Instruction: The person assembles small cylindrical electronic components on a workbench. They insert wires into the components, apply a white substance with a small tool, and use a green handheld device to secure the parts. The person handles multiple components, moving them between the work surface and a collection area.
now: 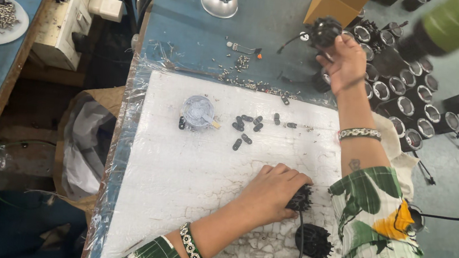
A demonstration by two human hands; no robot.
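Head view: left hand (273,189) clamps a black finned round heat-sink part (301,198) against the cracked white board (180,185); right hand (345,60) grips another black finned part (324,31) raised above the blue table (271,33).

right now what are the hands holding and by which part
Right hand grips a black finned lamp housing from beneath. Left hand covers another finned housing on the white board.

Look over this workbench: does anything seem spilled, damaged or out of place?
Yes. Small screws lie scattered loose along the far edge of the white board, and that board's surface is cracked and flaking near the left hand. Nothing else stands out.
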